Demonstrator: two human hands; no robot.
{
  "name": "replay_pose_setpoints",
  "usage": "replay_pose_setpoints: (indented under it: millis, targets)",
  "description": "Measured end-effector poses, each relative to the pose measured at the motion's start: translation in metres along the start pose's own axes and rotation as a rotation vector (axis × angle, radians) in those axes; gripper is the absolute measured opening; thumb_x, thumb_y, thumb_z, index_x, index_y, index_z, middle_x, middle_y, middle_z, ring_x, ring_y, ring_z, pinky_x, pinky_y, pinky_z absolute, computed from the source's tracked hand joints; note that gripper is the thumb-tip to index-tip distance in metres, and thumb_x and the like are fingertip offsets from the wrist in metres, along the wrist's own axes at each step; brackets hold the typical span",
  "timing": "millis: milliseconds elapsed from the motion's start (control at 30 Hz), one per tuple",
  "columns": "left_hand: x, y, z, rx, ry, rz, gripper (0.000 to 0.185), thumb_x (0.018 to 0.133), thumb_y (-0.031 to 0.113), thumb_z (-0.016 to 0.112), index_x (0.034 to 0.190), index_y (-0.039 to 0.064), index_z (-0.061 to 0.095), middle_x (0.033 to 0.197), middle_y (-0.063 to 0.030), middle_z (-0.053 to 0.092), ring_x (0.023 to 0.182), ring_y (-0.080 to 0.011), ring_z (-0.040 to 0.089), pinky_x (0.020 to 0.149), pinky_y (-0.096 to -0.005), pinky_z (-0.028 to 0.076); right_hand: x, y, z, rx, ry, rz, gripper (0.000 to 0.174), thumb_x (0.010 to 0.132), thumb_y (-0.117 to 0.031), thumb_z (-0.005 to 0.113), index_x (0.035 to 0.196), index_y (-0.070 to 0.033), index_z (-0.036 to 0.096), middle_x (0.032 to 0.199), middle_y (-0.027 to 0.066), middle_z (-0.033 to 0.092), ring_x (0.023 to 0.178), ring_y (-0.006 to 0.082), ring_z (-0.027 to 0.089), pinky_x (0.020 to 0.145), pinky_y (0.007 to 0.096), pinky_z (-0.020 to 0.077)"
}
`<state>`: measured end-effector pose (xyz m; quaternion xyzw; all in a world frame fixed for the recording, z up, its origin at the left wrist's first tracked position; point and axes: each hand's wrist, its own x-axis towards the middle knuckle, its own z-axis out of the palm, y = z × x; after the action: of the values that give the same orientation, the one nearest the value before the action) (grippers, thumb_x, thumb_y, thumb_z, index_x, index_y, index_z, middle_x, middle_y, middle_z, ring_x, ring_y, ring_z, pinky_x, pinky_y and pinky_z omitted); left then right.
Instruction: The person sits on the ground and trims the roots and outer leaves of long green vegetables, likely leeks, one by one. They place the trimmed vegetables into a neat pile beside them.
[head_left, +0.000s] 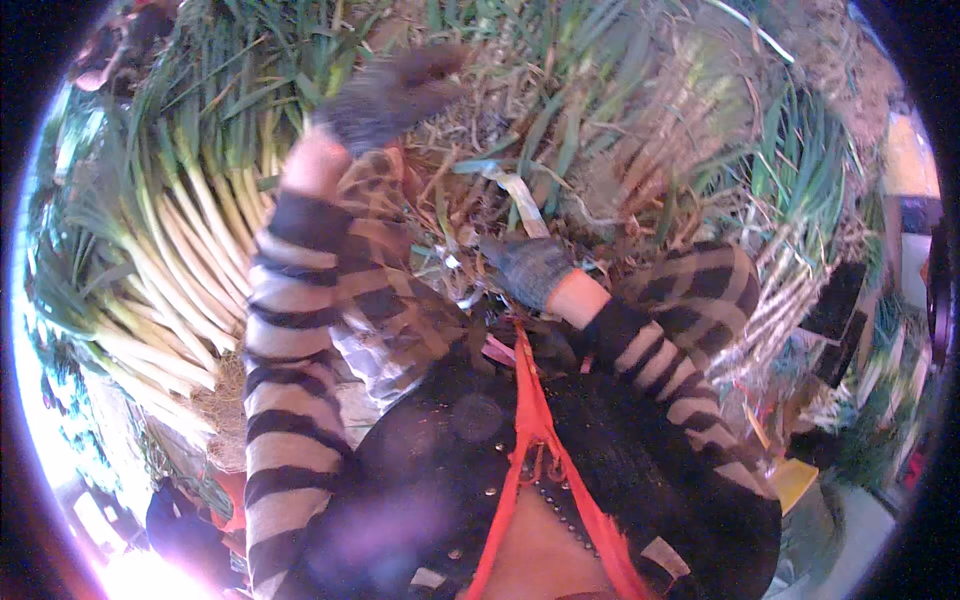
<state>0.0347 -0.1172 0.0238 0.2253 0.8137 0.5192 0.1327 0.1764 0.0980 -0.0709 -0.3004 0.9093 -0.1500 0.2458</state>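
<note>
My left hand (390, 97), in a dark knitted glove, is raised over the leafy tops, blurred, with its fingers stretched to the right and apart. Nothing shows between them. Beside that arm lies a row of leeks or large green onions (195, 232), pale stalks toward me and green leaves away. My right hand (529, 274), in a grey glove, is low in front of my lap, its fingers pointing left. A pale, flat leaf strip (521, 199) meets the back edge of this hand; whether the fingers grip it is hidden. Loose peelings (450, 202) lie between my hands.
More unpeeled stalks (645, 165) with soil lie ahead, and a bundle with green leaves (799, 165) is on the right. Roots (225, 412) bunch by my left side. A red-orange strap (532, 405) hangs down my front. A yellow object (793, 484) sits at lower right.
</note>
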Motion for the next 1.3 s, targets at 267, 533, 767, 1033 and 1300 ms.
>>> replay_pose_setpoints:
  millis: [267,533,767,1033,1300]
  targets:
    - [0.029,-0.072,0.053,0.647,-0.36,0.046,0.047,0.083,0.023,0.061,0.126,0.008,0.049,0.116,-0.0119,0.057,0.106,-0.0192,0.054,0.091,-0.0303,0.042,-0.001,0.035,0.028,-0.043,-0.103,-0.061,0.038,0.081,-0.034,0.051,0.106,-0.005,0.052,0.09,0.0188,0.062,0.084,0.0347,0.062,0.071,0.0457,0.0476]
    - [-0.032,0.001,-0.05,0.625,0.06,-0.121,0.053,0.078,0.036,0.059,0.123,0.009,0.051,0.1,-0.0165,0.063,0.092,-0.0311,0.061,0.081,-0.0354,0.046,0.024,0.037,0.037,-0.085,-0.153,-0.171,0.037,0.081,-0.034,0.051,0.105,-0.006,0.054,0.093,0.0202,0.062,0.086,0.036,0.061,0.074,0.0457,0.0476]
    - [-0.186,0.14,-0.173,0.531,0.798,0.085,0.04,0.083,0.027,0.063,0.117,0.007,0.056,0.099,-0.0125,0.065,0.088,-0.0194,0.064,0.078,-0.0311,0.048,0.035,0.019,0.04,-0.126,-0.238,-0.279,0.042,0.08,-0.036,0.051,0.11,-0.005,0.052,0.093,0.0221,0.062,0.086,0.0373,0.061,0.076,0.0455,0.0474]
    - [-0.326,0.279,-0.17,1.178,1.406,0.069,0.038,0.088,0.014,0.057,0.125,0.009,0.05,0.089,-0.0048,0.065,0.08,-0.0087,0.06,0.071,-0.0237,0.049,0.058,0.008,0.02,-0.014,-0.264,-0.258,0.057,0.079,-0.038,0.053,0.129,-0.012,0.041,0.119,0.0224,0.051,0.109,0.0356,0.051,0.093,0.0415,0.0403]
    - [-0.624,0.247,-0.229,1.416,1.694,-1.182,0.041,0.083,0.033,0.055,0.113,0.005,0.054,0.093,-0.0156,0.064,0.085,-0.0249,0.062,0.074,-0.0324,0.048,0.082,0.032,0.101,0.009,-0.329,-0.378,0.051,0.084,-0.037,0.046,0.131,-0.015,0.043,0.129,0.0174,0.046,0.119,0.0322,0.045,0.1,0.0387,0.0351]
